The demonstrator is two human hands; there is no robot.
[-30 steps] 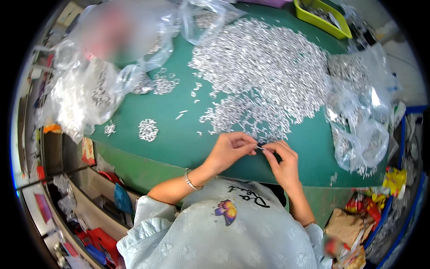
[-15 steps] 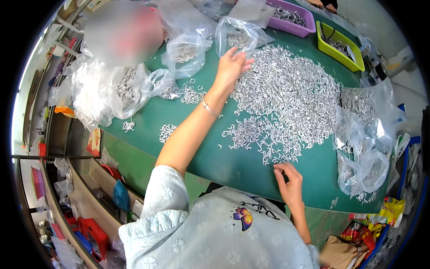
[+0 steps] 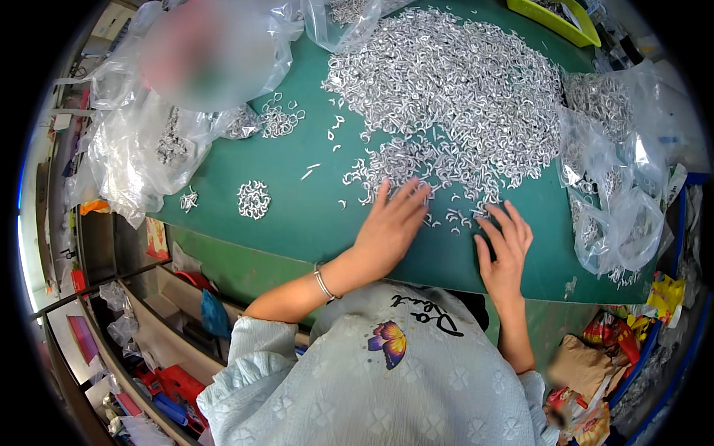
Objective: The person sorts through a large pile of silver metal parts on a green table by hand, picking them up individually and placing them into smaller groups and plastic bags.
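Note:
A broad heap of small silver C-shaped metal pieces (image 3: 461, 89) spreads over the green table (image 3: 297, 215). At its near side lies a smaller, darker pile of similar pieces (image 3: 390, 165). My left hand (image 3: 390, 227), fingers spread, rests palm down at the near edge of that pile; its fingertips reach in among the pieces. To its right, my right hand (image 3: 507, 249) has its fingers apart and bent, with the fingertips at the heap's near fringe. Neither hand visibly grips a piece. A few loose pieces (image 3: 455, 217) lie between the two hands.
Left of the heap are a round cluster of pieces (image 3: 253, 199), a smaller cluster (image 3: 189, 198) and some rings (image 3: 280, 117). Clear plastic bags of parts stand at the left (image 3: 123, 141) and right (image 3: 613, 186). A yellow-green bin (image 3: 558, 22) sits at the far right.
My left hand has come back from beside the far bag to the near pile. My right hand has opened from a pinch and moved slightly right. The view has shifted toward the near edge.

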